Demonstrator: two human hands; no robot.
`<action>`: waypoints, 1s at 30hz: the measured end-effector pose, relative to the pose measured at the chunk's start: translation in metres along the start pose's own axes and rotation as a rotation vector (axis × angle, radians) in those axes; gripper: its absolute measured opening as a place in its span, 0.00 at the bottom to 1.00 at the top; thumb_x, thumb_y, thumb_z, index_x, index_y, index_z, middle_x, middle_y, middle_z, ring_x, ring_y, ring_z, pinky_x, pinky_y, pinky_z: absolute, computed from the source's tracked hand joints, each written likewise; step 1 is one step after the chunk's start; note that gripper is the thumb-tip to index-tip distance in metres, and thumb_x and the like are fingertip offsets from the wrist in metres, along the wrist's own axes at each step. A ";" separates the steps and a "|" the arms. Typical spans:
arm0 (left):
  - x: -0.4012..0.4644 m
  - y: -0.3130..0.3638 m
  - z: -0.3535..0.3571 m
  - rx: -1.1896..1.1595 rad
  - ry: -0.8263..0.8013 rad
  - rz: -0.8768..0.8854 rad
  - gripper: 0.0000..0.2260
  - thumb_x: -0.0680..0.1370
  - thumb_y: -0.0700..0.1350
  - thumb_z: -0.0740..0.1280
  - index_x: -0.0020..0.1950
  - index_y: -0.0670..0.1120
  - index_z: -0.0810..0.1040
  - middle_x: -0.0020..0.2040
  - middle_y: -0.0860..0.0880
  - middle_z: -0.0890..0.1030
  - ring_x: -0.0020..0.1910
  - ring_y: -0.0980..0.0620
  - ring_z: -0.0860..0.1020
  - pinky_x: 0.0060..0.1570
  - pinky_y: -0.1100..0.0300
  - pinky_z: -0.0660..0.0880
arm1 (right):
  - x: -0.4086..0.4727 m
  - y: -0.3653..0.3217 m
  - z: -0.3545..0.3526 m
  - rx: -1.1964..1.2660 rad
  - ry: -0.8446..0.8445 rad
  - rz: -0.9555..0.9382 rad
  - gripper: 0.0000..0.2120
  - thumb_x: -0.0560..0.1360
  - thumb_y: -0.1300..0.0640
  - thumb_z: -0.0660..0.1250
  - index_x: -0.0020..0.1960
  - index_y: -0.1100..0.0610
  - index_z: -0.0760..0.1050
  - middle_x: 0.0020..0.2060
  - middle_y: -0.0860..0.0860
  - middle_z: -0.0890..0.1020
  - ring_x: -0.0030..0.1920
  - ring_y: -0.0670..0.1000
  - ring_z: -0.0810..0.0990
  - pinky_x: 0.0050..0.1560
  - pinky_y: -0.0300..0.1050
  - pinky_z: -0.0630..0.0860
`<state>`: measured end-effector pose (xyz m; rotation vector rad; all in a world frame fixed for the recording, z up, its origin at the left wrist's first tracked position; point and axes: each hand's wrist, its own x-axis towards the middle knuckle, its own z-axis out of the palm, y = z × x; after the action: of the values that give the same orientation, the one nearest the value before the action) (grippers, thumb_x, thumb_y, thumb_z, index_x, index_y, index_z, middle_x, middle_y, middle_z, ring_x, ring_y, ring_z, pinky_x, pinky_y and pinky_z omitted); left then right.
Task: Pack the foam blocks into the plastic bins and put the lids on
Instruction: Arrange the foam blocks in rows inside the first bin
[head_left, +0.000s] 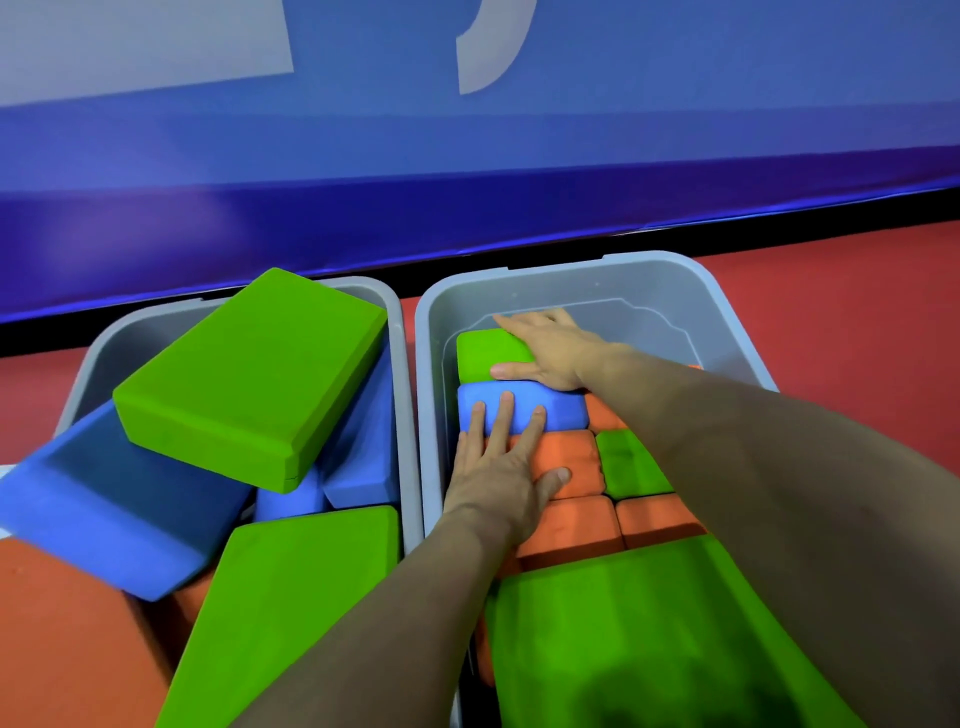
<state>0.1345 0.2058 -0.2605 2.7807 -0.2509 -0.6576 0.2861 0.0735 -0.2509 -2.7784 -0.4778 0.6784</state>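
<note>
While flat on blue block (524, 410), left grip (501, 467) open

Two plastic bins stand side by side on the floor (857, 291), their long walls almost touching, with a wall banner (467, 156) just behind them. The left bin (397, 332) holds foam blocks heaped loosely: one block (249, 379) lies tilted on top of the heap, another (114, 499) leans out over the bin's left rim, and one (296, 597) lies slanted at the near end. In the right bin (649, 280) the blocks stand packed in rows, with bare space at the far end. The left hand (501, 462) lies flat on the left-row blocks; the right hand (545, 353) rests on the farthest block (485, 351). A large block (649, 639) lies across the near end.
</note>
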 end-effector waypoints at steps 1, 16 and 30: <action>0.001 0.000 -0.003 -0.008 -0.012 -0.003 0.34 0.81 0.67 0.54 0.81 0.61 0.41 0.82 0.51 0.35 0.80 0.42 0.33 0.79 0.46 0.39 | -0.004 -0.004 0.000 -0.018 0.008 0.019 0.42 0.74 0.26 0.59 0.81 0.38 0.45 0.81 0.46 0.51 0.80 0.56 0.47 0.75 0.71 0.54; -0.111 0.030 -0.073 -0.526 -0.063 -0.228 0.31 0.81 0.55 0.66 0.77 0.38 0.64 0.73 0.40 0.71 0.70 0.42 0.72 0.66 0.58 0.69 | -0.231 -0.034 -0.006 0.371 0.113 0.112 0.38 0.79 0.42 0.65 0.82 0.54 0.52 0.81 0.57 0.56 0.80 0.53 0.54 0.79 0.50 0.53; -0.175 0.055 -0.048 -0.933 -0.199 -0.514 0.31 0.82 0.54 0.66 0.75 0.34 0.64 0.71 0.36 0.72 0.67 0.35 0.74 0.60 0.46 0.74 | -0.313 -0.001 0.027 0.745 -0.019 0.668 0.46 0.75 0.31 0.64 0.79 0.63 0.60 0.76 0.60 0.66 0.73 0.61 0.70 0.70 0.52 0.69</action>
<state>-0.0032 0.2045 -0.1301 1.8602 0.6065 -0.8716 0.0105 -0.0358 -0.1481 -2.1596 0.6229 0.7947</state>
